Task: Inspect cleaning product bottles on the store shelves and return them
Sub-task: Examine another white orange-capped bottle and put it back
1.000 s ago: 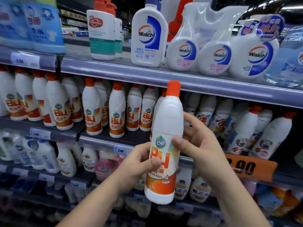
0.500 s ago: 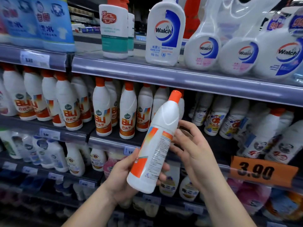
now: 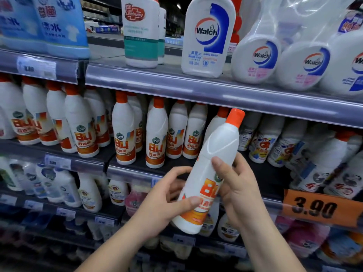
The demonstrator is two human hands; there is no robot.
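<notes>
The 84 disinfectant bottle [image 3: 220, 146] stood upright a second ago with its front to the camera. It now leans, its orange cap [image 3: 235, 117] pointing to the upper right. Half a second ago its printed back faced the camera, and now the 84 label [image 3: 208, 191] has turned back into view. The left hand [image 3: 167, 195] had cradled the base from beneath and now grips the lower body, with its thumb [image 3: 188, 202] across the label. The right hand [image 3: 237, 185] has moved its thumb up onto the white shoulder above the label.
</notes>
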